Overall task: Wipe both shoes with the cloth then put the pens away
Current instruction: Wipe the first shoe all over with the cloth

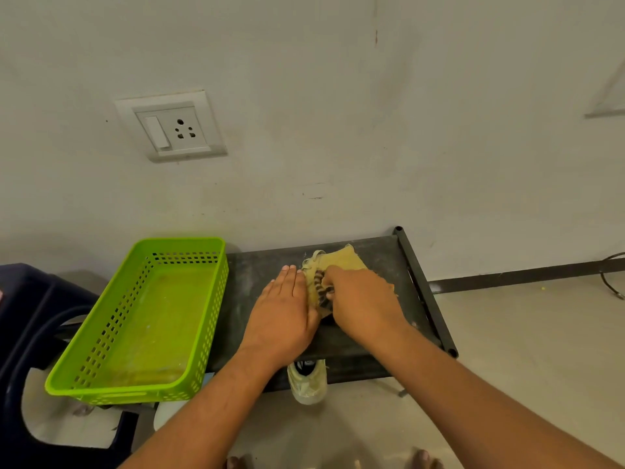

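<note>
We find the left hand (287,306) flat on the shelf (257,265), fingers straight, holding nothing. Just beside it, the right hand (362,299) has its fingers curled into the yellow cloth (341,260), which spreads beyond its knuckles. A striped item (321,287) sits bunched between the hands; we cannot tell whether it is pens. One pale shoe (307,384) lies below the left wrist, under the shelf. The green basket (135,394) stands left of the left hand.

Risks noted:
- The gathered cloth may drag the striped item off the shelf.
- A swing of the left forearm may knock the basket.
</note>
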